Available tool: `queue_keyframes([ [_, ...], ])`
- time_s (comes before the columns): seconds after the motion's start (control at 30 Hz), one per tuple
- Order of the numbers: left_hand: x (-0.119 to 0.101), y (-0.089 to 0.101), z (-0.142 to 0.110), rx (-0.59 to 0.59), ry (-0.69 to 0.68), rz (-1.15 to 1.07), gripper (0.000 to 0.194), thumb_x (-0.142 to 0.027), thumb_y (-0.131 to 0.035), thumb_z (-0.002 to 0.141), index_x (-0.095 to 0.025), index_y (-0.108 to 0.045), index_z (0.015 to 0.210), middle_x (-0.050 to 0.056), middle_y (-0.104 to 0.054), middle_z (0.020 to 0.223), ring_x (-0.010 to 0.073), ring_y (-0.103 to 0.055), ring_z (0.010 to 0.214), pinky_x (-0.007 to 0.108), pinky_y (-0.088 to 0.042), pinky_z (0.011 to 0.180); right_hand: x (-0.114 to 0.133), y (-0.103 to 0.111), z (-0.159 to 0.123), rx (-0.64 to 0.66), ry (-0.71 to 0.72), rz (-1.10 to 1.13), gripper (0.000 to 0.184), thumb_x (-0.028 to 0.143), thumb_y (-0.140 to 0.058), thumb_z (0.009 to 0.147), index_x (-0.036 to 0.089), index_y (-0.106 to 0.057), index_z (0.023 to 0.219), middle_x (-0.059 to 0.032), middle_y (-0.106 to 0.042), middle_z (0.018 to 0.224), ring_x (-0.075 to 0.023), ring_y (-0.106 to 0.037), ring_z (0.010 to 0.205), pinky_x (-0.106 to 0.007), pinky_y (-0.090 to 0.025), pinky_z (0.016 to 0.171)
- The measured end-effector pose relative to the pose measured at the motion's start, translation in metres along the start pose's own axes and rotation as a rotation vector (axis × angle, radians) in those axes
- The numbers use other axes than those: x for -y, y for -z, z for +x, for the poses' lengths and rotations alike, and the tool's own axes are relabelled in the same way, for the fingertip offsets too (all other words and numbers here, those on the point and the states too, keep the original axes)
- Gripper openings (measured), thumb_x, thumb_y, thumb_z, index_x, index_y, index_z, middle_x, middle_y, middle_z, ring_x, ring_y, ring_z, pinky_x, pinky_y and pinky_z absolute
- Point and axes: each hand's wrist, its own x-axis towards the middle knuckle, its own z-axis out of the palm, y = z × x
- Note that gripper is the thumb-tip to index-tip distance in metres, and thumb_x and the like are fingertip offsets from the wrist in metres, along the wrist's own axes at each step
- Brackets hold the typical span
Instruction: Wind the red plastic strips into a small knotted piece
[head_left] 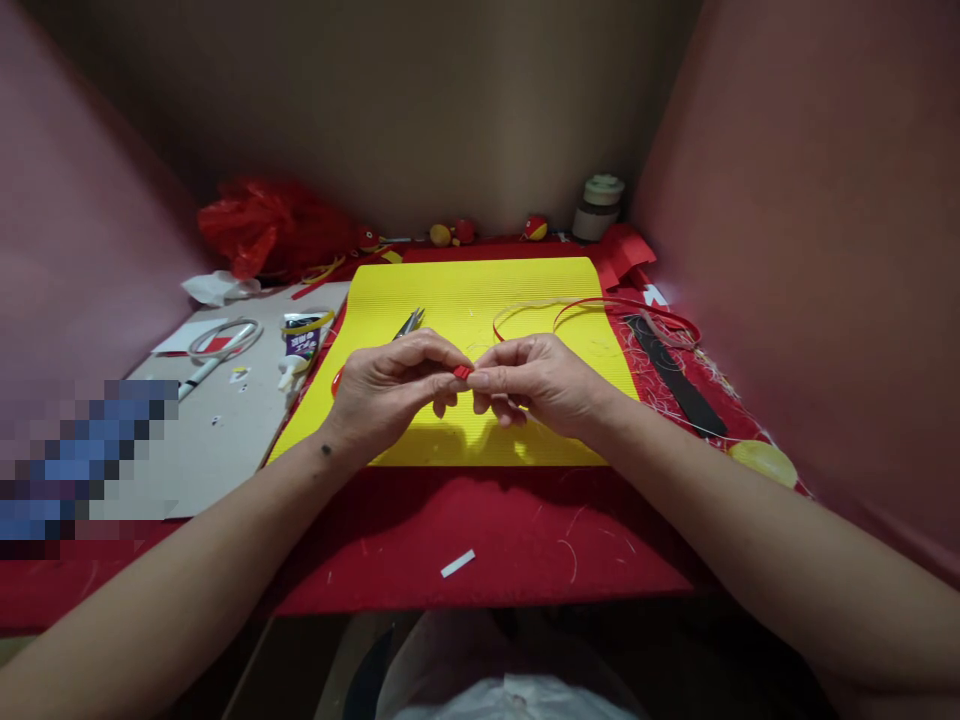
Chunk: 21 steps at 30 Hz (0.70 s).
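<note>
My left hand (390, 385) and my right hand (536, 380) meet above a yellow ribbed mat (465, 300), fingertips pinched together on a small red paper piece (462, 372). Both hands are closed round it. Thin red and yellow paper strips (592, 305) curl on the mat behind my right hand. A pair of scissors (409, 323) lies on the mat just beyond my left hand, with a red shape partly hidden under that hand.
A glue tube (300, 345) and a pen (206, 370) lie on grey card (225, 440) at left. A red bag (266, 225), small paper balls (465, 232) and a jar (598, 207) stand at the back. A black strip (675, 375) lies at right on the red cloth (480, 540).
</note>
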Motion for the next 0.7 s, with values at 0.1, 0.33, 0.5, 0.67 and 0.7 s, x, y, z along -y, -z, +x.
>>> queue_keyframes([
  [0.1,0.002,-0.002,0.0,-0.041,0.037,-0.076,0.011,-0.011,-0.071,0.073,-0.016,-0.069,0.083,0.001,-0.062,0.072,0.0075,-0.059,0.052,0.018,-0.049,0.046,-0.001,0.0,0.001,0.023,0.029,0.017,0.021,0.033,-0.074,0.07,0.013,-0.066,0.07,0.0001,-0.065,0.061,-0.0052,-0.053,0.042,-0.017,-0.035,0.038],
  [0.33,0.004,-0.003,0.0,-0.01,0.1,-0.19,0.023,-0.008,-0.07,0.071,-0.016,-0.068,0.093,0.0,-0.064,0.067,0.0087,-0.059,0.051,0.018,-0.05,0.044,-0.004,0.004,0.001,0.091,0.088,0.04,0.017,0.029,-0.073,0.073,0.013,-0.066,0.075,0.0013,-0.065,0.062,-0.0056,-0.055,0.044,-0.017,-0.039,0.041],
  [0.5,-0.003,-0.004,-0.006,-0.054,-0.097,0.04,0.012,-0.01,-0.069,0.075,-0.015,-0.071,0.086,0.003,-0.062,0.08,0.0071,-0.06,0.056,0.018,-0.052,0.048,-0.005,0.006,0.001,0.118,0.108,0.013,0.016,0.028,-0.073,0.073,0.014,-0.067,0.077,0.0013,-0.066,0.063,-0.006,-0.056,0.046,-0.018,-0.043,0.044],
  [0.67,-0.005,-0.001,-0.008,-0.028,-0.249,0.204,0.009,-0.01,-0.067,0.078,-0.015,-0.069,0.086,0.003,-0.062,0.079,0.0073,-0.06,0.059,0.019,-0.052,0.051,-0.003,0.003,0.001,0.099,0.074,0.0,0.018,0.029,-0.074,0.071,0.013,-0.067,0.074,0.0005,-0.066,0.062,-0.0057,-0.054,0.044,-0.018,-0.041,0.042],
  [0.7,-0.006,0.001,-0.007,-0.014,-0.273,0.253,0.007,-0.011,-0.066,0.079,-0.015,-0.068,0.085,0.003,-0.062,0.077,0.0077,-0.059,0.06,0.019,-0.051,0.052,-0.001,0.003,0.001,0.079,0.055,-0.014,0.019,0.03,-0.074,0.07,0.012,-0.067,0.072,0.0003,-0.066,0.061,-0.0054,-0.053,0.042,-0.017,-0.039,0.04],
])
